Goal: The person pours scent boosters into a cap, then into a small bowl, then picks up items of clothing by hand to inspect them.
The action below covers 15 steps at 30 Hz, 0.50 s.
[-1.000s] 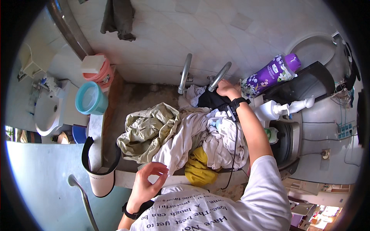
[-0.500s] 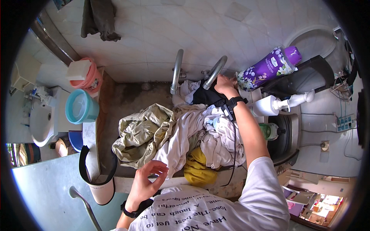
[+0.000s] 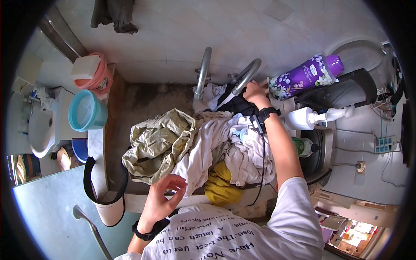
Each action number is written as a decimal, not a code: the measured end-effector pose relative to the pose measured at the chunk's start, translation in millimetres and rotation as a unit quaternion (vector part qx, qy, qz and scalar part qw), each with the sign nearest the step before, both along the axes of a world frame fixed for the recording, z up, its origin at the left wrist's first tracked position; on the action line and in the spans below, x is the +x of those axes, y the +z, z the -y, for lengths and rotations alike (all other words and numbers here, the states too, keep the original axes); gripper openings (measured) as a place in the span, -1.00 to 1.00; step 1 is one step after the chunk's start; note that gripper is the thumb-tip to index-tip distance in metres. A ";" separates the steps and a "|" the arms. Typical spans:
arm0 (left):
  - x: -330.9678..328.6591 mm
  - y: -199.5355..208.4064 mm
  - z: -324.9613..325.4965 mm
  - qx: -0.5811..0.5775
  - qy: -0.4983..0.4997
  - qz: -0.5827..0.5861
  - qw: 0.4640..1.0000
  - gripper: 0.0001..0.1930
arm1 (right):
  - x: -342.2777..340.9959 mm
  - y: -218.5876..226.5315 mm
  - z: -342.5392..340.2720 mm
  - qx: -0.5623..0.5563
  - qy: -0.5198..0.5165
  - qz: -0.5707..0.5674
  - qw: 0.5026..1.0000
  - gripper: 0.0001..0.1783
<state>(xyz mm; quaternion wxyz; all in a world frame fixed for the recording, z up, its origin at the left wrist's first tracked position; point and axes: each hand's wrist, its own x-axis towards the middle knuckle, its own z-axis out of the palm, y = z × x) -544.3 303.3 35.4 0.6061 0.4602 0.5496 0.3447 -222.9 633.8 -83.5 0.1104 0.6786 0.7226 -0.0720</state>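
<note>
My right hand (image 3: pixel 256 92) reaches to the back of the sink, beside the base of the right-hand metal tap (image 3: pixel 248 74). Its fingers are curled closed there, and the part of the tap they grip is hidden behind them. A thin white stream of water (image 3: pixel 226 101) runs from this tap onto black cloth (image 3: pixel 239 104). My left hand (image 3: pixel 163 197) hovers at the sink's front edge, open and loosely bent, with nothing in it. Close by lie a khaki garment (image 3: pixel 158 138), white garments (image 3: pixel 208 147) and a mustard-yellow cloth (image 3: pixel 222 186), heaped together in the sink.
Another metal tap (image 3: pixel 203 71) stands to the left. A purple bottle (image 3: pixel 303 76), a white pump bottle (image 3: pixel 301 119) and a green bottle (image 3: pixel 302 147) are at right. Turquoise (image 3: pixel 88 112) and pink (image 3: pixel 99 76) buckets line the left ledge. A sun visor (image 3: pixel 110 212) hangs near the front-left corner.
Water now runs from the right-hand tap, where none showed before. My right hand stays by that tap, and my left hand has barely moved. The whole view has shifted slightly.
</note>
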 end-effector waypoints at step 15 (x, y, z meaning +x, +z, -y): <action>1.4 -1.0 1.6 -0.010 -0.008 -0.003 1.000 -0.79 | -9.3 36.2 17.7 -0.129 -0.020 -0.325 0.937 -0.58</action>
